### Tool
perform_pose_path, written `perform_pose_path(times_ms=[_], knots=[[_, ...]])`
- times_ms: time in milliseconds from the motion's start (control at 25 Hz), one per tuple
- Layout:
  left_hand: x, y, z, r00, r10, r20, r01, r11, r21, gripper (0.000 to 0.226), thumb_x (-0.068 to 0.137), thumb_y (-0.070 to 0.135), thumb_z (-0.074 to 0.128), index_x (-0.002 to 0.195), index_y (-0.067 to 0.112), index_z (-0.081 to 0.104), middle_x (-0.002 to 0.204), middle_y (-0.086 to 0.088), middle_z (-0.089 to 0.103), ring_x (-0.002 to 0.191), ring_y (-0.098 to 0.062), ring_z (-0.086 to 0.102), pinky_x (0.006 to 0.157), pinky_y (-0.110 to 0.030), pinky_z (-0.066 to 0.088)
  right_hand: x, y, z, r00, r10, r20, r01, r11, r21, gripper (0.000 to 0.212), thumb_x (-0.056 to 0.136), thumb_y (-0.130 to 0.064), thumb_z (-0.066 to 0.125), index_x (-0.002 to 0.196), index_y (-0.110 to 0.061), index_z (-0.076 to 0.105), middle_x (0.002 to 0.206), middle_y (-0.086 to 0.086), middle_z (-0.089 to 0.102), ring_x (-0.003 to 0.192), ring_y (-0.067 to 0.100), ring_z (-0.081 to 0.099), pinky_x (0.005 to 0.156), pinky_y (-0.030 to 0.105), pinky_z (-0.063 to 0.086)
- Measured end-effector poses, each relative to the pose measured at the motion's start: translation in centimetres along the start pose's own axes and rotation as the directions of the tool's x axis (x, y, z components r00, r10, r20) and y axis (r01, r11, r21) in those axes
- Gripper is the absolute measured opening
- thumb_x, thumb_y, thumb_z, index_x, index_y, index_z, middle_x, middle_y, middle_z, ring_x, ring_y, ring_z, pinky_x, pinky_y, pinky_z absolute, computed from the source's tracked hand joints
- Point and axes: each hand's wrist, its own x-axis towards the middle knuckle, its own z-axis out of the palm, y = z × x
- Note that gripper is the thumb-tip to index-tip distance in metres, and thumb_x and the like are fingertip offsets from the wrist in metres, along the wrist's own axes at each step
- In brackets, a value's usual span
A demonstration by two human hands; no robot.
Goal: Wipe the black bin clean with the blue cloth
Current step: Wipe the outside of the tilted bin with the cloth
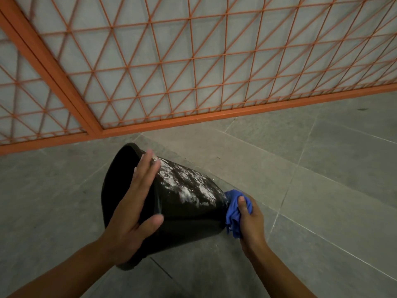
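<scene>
Bin (184, 211) lies tipped at 6 o'clock, white residue on top. Left hand (133, 207) presses flat-fingered on the rim; right hand (250, 220) grips cloth (234, 214) against its base.

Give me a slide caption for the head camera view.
Left hand steadies the tipped black bin while the right hand presses a blue cloth to its base.

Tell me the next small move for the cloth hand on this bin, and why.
Probably slide the right hand with the blue cloth up from the bin's narrow end onto the white smears on its upper side. The black bin lies tilted, steadied by the flat left hand at its rim, and that residue looks unwiped.
</scene>
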Motion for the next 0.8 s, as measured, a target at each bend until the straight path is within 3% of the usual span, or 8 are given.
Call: perform_pose_path(times_ms=[160, 280, 360, 480, 520, 600, 720, 800], knots=[[1.4, -0.2, 0.4, 0.994, -0.093, -0.061, 0.090, 0.994, -0.061, 0.094, 0.090, 0.071, 0.037, 0.156, 0.011, 0.006, 0.164, 0.006, -0.008, 0.152, -0.014, -0.004, 0.122, -0.031, 0.004, -1.7, 0.2, -0.1, 0.988, -0.147, 0.051, 0.153, 0.979, -0.136, 0.017, 0.091, -0.021, 0.050, 0.102, -0.032, 0.057, 0.103, -0.010, 0.062, 0.098, 0.009, 0.060, 0.092, 0.034, 0.049], [1.3, 0.1, 1.5, 0.999, -0.035, -0.018, 0.035, 0.999, -0.001, 0.098, 0.090, 0.071, 0.035, 0.154, 0.002, 0.007, 0.165, -0.003, -0.006, 0.152, -0.021, -0.002, 0.122, -0.047, 0.006, -4.4, 0.4, 0.8, 0.973, -0.205, 0.102, 0.219, 0.963, -0.156, 0.030, 0.089, -0.015, 0.054, 0.102, -0.042, 0.054, 0.109, -0.015, 0.058, 0.096, -0.007, 0.056, 0.088, 0.018, 0.049], [0.9, 0.4, 2.3, 1.000, 0.005, -0.003, -0.005, 0.999, 0.054, 0.096, 0.092, 0.069, 0.035, 0.153, 0.000, 0.008, 0.164, -0.009, -0.005, 0.152, -0.026, -0.001, 0.122, -0.044, 0.007, -6.7, 0.7, 1.7, 0.966, -0.241, 0.099, 0.251, 0.961, -0.118, 0.029, 0.088, -0.024, 0.058, 0.103, -0.048, 0.056, 0.115, -0.012, 0.058, 0.099, -0.007, 0.055, 0.082, 0.008, 0.045], [0.8, 0.6, 2.5, 1.000, 0.021, 0.004, -0.022, 0.996, 0.082, 0.094, 0.093, 0.067, 0.035, 0.152, -0.001, 0.010, 0.164, -0.011, -0.001, 0.152, -0.028, 0.000, 0.122, -0.034, 0.007, -10.1, -0.4, 3.2, 0.928, -0.356, 0.109, 0.364, 0.930, -0.060, 0.032, 0.077, -0.061, 0.053, 0.108, -0.055, 0.054, 0.120, -0.027, 0.053, 0.111, -0.001, 0.053, 0.092, 0.013, 0.042], [0.7, 0.6, 2.6, 0.999, 0.033, 0.007, -0.034, 0.996, 0.085, 0.094, 0.093, 0.067, 0.035, 0.152, -0.001, 0.010, 0.164, -0.011, -0.001, 0.152, -0.028, 0.000, 0.122, -0.033, 0.007, -10.6, -1.1, 3.5, 0.906, -0.400, 0.135, 0.408, 0.913, -0.031, 0.036, 0.077, -0.065, 0.050, 0.110, -0.052, 0.054, 0.122, -0.028, 0.052, 0.114, 0.001, 0.052, 0.094, 0.016, 0.042], [0.8, 0.6, 2.8, 0.999, 0.045, 0.011, -0.046, 0.995, 0.092, 0.094, 0.093, 0.067, 0.034, 0.152, -0.003, 0.012, 0.164, -0.011, 0.000, 0.152, -0.028, -0.001, 0.122, -0.033, 0.006, -10.2, -2.9, 4.1, 0.863, -0.465, 0.198, 0.476, 0.879, -0.011, 0.033, 0.080, -0.057, 0.051, 0.112, -0.047, 0.054, 0.121, -0.024, 0.054, 0.113, 0.003, 0.054, 0.094, 0.018, 0.044], [1.1, 0.4, 2.7, 0.999, 0.038, 0.018, -0.040, 0.994, 0.104, 0.094, 0.092, 0.067, 0.034, 0.152, -0.002, 0.011, 0.165, -0.008, 0.000, 0.152, -0.027, 0.000, 0.123, -0.036, 0.006, -8.2, -3.9, 4.0, 0.876, -0.421, 0.233, 0.451, 0.888, -0.089, 0.031, 0.080, -0.048, 0.047, 0.110, -0.051, 0.053, 0.115, -0.025, 0.056, 0.105, 0.002, 0.057, 0.090, 0.028, 0.050], [1.0, 0.4, 2.5, 0.998, 0.059, 0.035, -0.062, 0.992, 0.109, 0.095, 0.092, 0.068, 0.033, 0.152, -0.002, 0.011, 0.165, -0.007, 0.001, 0.152, -0.027, 0.001, 0.123, -0.036, 0.007, -8.6, -4.1, 4.0, 0.877, -0.414, 0.243, 0.448, 0.888, -0.105, 0.033, 0.079, -0.048, 0.046, 0.111, -0.053, 0.051, 0.115, -0.030, 0.054, 0.103, 0.000, 0.057, 0.087, 0.025, 0.051]])
